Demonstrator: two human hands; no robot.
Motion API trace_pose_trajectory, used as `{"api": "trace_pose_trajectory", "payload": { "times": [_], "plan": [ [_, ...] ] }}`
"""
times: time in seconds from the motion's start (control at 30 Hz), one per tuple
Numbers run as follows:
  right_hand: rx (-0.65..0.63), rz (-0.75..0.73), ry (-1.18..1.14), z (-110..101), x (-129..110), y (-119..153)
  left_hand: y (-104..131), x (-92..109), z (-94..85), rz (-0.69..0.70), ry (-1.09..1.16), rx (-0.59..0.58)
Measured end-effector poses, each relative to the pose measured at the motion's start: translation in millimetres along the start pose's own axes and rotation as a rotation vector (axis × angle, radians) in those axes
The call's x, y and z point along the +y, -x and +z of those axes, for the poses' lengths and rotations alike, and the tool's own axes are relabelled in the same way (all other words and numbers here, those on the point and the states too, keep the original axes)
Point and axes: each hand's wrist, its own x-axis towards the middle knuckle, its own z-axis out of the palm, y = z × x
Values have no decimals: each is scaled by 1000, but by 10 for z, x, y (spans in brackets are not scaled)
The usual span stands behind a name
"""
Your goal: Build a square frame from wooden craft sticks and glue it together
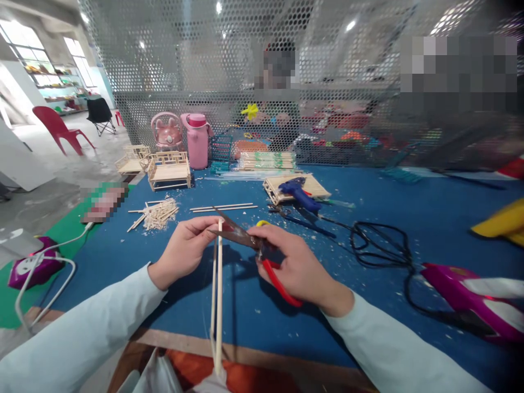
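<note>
Sleeves [388,327] nearest, coming in from left and right over the counter [135,278]. Sticks [220,289] run near to far between them, near ends over the lap, perhaps braced there. Left hand [186,245] pinches the far end, thumb against fingers; the grip sits close to the blades, likely to stop the tip shifting. Right hand [298,262] grasps the scissors [235,237], fingers wrapped about the handles; blades parted, crossing the stick just beside the left fingertips. Pile [161,214] of short pieces left, two loose sticks [223,207] beyond the hands. Glue gun [301,194] lies on a slatted panel [316,184], far right, probably parked within reach; pliers [307,222] just nearer. Small stick bench [168,169] far left, out of the working space.
</note>
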Motion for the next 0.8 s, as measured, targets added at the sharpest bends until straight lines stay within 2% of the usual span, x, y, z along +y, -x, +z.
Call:
{"api": "trace_pose_trajectory", "payload": {
  "times": [0.13,0.37,0.8],
  "plan": [
    [68,-74,119,40,-1,4,-3,-34,6,8,7,37],
    [85,-78,104,85,-27,-4,7,-130,21,24,3,95],
    [86,-50,102,108,44,37,-3,-122,9,87,-91,46]
  ]
}}
